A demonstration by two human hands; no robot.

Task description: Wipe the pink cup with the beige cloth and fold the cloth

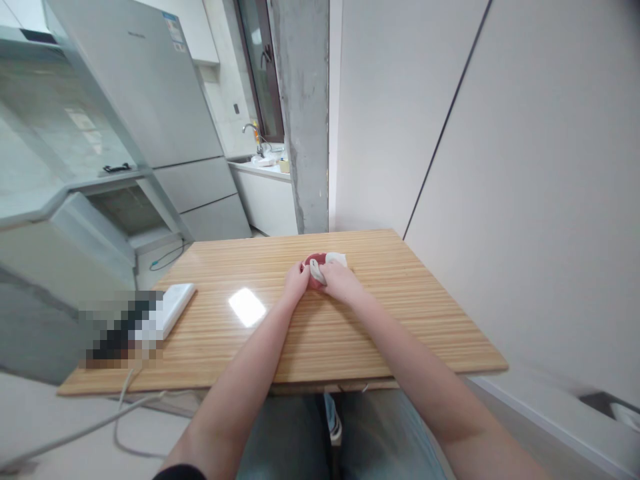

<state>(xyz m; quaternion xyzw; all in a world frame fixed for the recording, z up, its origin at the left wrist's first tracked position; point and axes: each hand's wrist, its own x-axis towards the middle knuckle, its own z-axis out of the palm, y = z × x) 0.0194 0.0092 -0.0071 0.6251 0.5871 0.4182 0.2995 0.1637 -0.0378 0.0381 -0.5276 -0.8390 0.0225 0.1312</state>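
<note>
A small red-and-white cloth item, crumpled or folded, is between my two hands near the far side of the table; its exact kind is unclear. My left hand pinches its left side with curled fingers. From the right, my right hand grips the pale part at the middle, fingers mostly hidden under the hand. Some white fabric sticks out beyond the right knuckles, and red fabric shows at the back and below.
The wood-grain table spans the foreground. At its left lie a white box-like object and a blurred dark area, with a white cable hanging off the edge. A white panelled wall borders the right; a fridge stands behind.
</note>
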